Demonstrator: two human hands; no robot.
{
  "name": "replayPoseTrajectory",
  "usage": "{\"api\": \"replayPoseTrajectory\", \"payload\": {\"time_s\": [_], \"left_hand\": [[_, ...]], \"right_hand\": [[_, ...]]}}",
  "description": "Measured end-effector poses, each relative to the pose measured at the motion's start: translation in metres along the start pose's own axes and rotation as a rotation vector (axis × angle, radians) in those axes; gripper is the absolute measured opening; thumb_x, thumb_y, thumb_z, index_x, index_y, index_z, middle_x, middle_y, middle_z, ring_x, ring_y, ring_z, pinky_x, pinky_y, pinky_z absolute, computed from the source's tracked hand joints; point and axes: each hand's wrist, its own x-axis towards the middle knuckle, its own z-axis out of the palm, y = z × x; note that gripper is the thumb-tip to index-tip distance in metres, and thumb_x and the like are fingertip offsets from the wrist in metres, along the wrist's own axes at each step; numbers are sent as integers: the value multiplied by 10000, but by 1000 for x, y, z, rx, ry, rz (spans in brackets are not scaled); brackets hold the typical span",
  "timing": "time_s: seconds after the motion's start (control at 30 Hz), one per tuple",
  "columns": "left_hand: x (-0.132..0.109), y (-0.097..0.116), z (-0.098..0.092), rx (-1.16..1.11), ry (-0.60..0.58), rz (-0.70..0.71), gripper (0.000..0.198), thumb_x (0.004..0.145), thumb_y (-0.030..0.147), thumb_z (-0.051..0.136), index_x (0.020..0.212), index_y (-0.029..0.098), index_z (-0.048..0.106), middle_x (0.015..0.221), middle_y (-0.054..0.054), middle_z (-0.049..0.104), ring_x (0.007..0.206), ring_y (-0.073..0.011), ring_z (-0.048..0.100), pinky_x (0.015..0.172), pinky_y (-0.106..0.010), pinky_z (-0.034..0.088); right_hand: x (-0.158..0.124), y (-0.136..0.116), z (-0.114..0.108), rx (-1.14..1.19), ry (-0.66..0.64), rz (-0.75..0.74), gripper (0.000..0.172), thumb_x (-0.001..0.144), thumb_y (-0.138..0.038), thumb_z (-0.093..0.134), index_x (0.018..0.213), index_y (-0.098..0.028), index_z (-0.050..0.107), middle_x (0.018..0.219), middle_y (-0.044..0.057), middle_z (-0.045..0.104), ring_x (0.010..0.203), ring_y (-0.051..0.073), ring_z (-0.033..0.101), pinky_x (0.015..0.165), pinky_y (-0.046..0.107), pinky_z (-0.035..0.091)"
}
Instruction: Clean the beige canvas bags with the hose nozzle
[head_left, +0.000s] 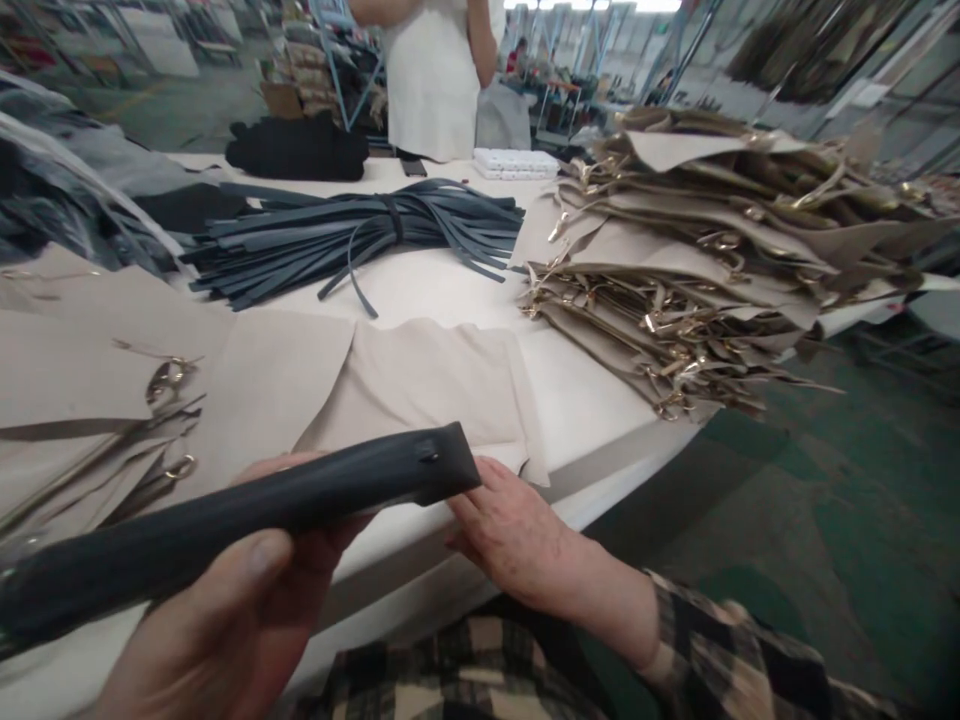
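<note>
A long, dark leather-like piece [300,500] with a small metal fitting near its far end slants across the front. My left hand [232,600] is closed around its middle, thumb on the near side and fingers behind. At its right end is my right hand [517,530], fingers curled in against the end and partly hidden by it. Below and behind the piece, a flat beige panel [435,390] lies on the white table [592,390]. Left of that are beige leather-like pieces [67,350] with gold-coloured rings and hooks.
A tied bundle of dark blue straps [390,225] lies further back. To the right rises a tall stack of beige pieces [720,250] with gold hardware. A black folded heap [296,145], a phone [412,165] and a white pack [515,163] sit near a standing person [431,80].
</note>
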Motion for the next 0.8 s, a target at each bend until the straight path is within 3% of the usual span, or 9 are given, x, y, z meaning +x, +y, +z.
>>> {"api": "replayPoseTrajectory", "payload": {"time_s": [0.1, 0.2, 0.33, 0.5, 0.67, 0.8], "left_hand": [[13, -16, 26, 56, 14, -26, 379, 582, 369, 879, 933, 281, 763, 993, -22, 769, 1023, -290, 679, 998, -396, 541], [23, -31, 41, 118, -23, -78, 396, 569, 364, 886, 928, 253, 760, 983, -52, 757, 1003, -308, 680, 963, -428, 551], [33, -46, 55, 166, -75, -88, 376, 593, 337, 877, 929, 225, 750, 918, -62, 741, 934, -278, 677, 910, -384, 552], [45, -60, 75, 57, -100, -118, 319, 631, 280, 864, 917, 220, 736, 891, -36, 734, 883, -221, 673, 883, -319, 540], [43, -65, 75, -6, -108, -120, 336, 633, 266, 877, 936, 218, 739, 893, -27, 743, 884, -213, 682, 890, -320, 545], [40, -62, 66, -21, -37, -145, 328, 629, 249, 890, 922, 216, 748, 919, -36, 752, 919, -220, 692, 869, -311, 565]], "right_hand": [[-22, 9, 23, -32, 35, -85, 490, 920, -212, 582, 1354, -15, 469, 1376, 214, 539, 1337, 331, 418, 1121, 489, 385], [-25, 6, 44, -37, 29, -96, 488, 908, -111, 507, 1388, -40, 451, 1378, 202, 549, 1326, 308, 442, 1071, 463, 435], [-22, 5, 45, 56, -37, -48, 443, 893, -149, 543, 1331, -91, 515, 1372, 174, 556, 1286, 307, 471, 1012, 457, 485], [-27, 13, 43, 91, 89, -49, 321, 962, -241, 513, 1251, -122, 584, 1337, 143, 579, 1307, 268, 445, 1089, 412, 426], [-28, 15, 44, 107, 112, -49, 364, 966, -229, 499, 1299, -96, 563, 1300, 151, 598, 1236, 272, 494, 1117, 425, 395], [-27, 12, 45, 134, 168, -45, 352, 971, -226, 497, 1299, -122, 572, 1301, 127, 610, 1273, 259, 474, 1131, 411, 393]]}}
